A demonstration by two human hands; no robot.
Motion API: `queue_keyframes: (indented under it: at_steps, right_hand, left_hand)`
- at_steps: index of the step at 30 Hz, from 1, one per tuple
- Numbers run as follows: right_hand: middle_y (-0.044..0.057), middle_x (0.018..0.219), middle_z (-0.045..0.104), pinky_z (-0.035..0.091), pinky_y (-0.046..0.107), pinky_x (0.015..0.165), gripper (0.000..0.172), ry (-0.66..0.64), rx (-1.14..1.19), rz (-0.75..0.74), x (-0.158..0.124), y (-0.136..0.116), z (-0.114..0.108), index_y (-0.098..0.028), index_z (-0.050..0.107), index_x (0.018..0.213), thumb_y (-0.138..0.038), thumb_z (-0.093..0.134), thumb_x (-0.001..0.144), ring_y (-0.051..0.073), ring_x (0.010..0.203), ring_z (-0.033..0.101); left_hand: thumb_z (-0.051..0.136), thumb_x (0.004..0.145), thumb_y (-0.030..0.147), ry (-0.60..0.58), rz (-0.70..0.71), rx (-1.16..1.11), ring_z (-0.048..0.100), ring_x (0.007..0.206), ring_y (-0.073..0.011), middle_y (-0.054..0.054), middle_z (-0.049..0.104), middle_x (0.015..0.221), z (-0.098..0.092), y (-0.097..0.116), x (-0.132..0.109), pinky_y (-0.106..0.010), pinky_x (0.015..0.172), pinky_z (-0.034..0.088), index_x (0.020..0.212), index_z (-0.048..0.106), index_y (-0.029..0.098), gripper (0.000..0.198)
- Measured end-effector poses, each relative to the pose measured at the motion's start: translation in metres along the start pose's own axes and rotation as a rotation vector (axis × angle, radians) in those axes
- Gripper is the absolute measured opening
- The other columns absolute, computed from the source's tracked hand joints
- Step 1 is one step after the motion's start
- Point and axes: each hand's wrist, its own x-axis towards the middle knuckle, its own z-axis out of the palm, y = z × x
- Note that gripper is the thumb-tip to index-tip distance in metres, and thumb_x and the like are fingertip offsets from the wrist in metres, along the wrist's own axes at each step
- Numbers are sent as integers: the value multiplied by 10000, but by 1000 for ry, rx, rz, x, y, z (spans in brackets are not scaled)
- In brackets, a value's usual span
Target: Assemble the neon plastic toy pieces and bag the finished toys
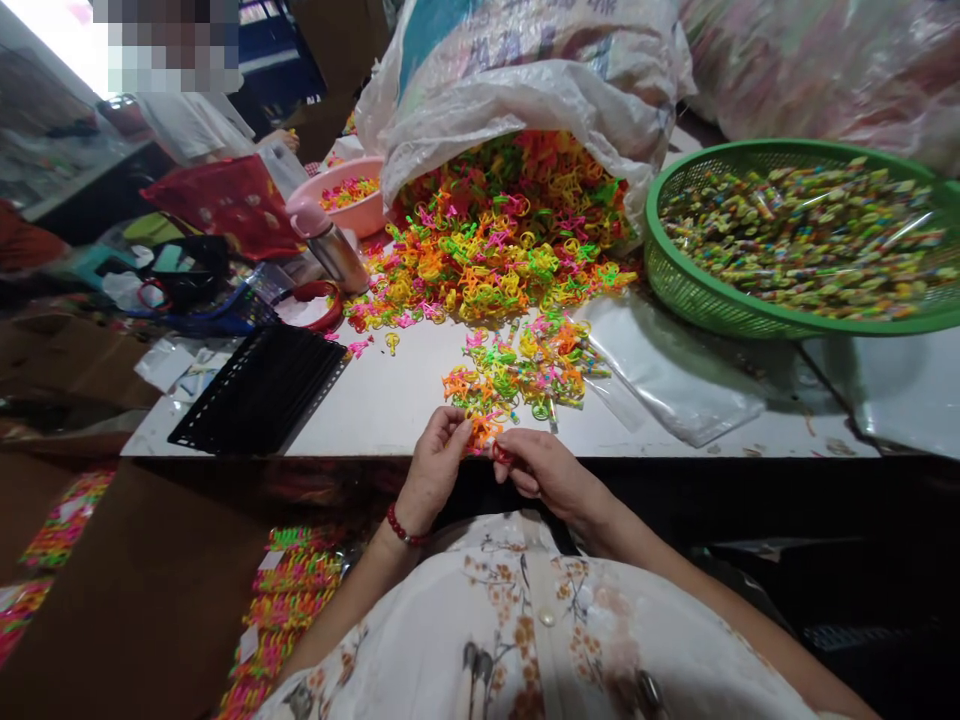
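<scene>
My left hand [436, 462], with a red bead bracelet [405, 527] at its wrist, is closed in a pinch at the table's front edge. At its fingertips is an orange plastic piece [481, 430]. Close on the right, my right hand [547, 472] pinches a small red looped plastic piece [501, 454]. Just beyond both hands lies a small heap of coloured plastic pieces [495, 372], with several clear-wrapped tubes [570, 395] among them. Behind it, a far larger pile of the same pieces [480, 265] spills from a white woven sack [517, 95].
A green basket [675, 300] of small wrapped tubes stands at the right, beside clear plastic bags [675, 375]. To the left are a black slotted tray [262, 390], a steel flask [335, 255] and a pink basin [360, 222]. Another person [187, 120] is at the back left.
</scene>
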Motion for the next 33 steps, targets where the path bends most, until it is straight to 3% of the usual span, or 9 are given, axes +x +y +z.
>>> queue_keyframes:
  at_steps: [7,11,13,17,21,23,25,28,33]
  right_hand:
    - [-11,619,623,335,226,529,282,183,-641,-225,-1,8,0,-181,592,688,-370,537,889,95,525,457]
    - [-29,611,534,305,246,546,206,209,-889,-388,-2,8,-4,-189,573,714,-290,519,884,105,547,417]
    - [-29,617,529,308,244,548,219,171,-839,-369,-2,5,-7,-188,571,712,-303,518,890,102,550,418]
    - [-56,539,475,231,224,438,324,19,-428,-143,-1,-4,-14,-187,585,714,-454,540,892,74,439,328]
    - [-32,670,594,189,221,389,309,-65,-156,-66,-1,-7,-17,-180,600,783,-483,601,842,46,397,271]
    - [-13,738,641,297,214,434,285,-42,-203,-126,0,-5,-17,-183,634,873,-466,599,859,62,452,383]
    - [6,848,680,429,226,599,277,0,-330,-234,1,-1,-18,-200,653,1007,-439,608,876,104,644,548]
    - [11,965,683,452,265,782,269,74,-537,-374,3,4,-19,-221,666,1075,-410,615,890,157,867,599]
    - [4,806,656,428,260,664,221,216,-707,-493,7,10,-21,-193,701,951,-365,566,921,150,729,579]
  left_hand:
    - [649,805,437,-11,-107,34,527,588,-93,38,568,689,-1,8,0,-210,585,417,873,554,184,279]
    - [680,789,431,-40,-110,61,536,550,-85,46,569,651,-6,17,0,-208,582,428,847,559,171,292]
    - [701,779,417,-97,-131,44,535,544,-75,41,580,675,-11,22,0,-198,567,423,837,570,163,291]
    - [721,780,382,-246,-212,-131,556,570,-69,15,609,762,-20,29,1,-189,575,432,895,592,150,289]
    - [765,742,325,-362,-311,-281,597,622,-92,-7,626,796,-23,27,1,-196,609,444,987,587,153,349]
    - [760,752,318,-357,-303,-259,607,645,-99,-7,627,788,-22,25,1,-201,634,451,1003,589,158,343]
    - [738,780,332,-300,-246,-178,610,676,-96,-8,635,818,-19,25,0,-208,679,463,1001,600,164,310]
    - [721,796,365,-243,-194,-60,601,707,-90,-13,648,886,-14,27,-3,-216,716,471,1017,624,175,308]
    - [709,795,386,-248,-166,35,599,714,-93,-46,660,1036,-9,28,-5,-233,710,490,1079,648,181,356]
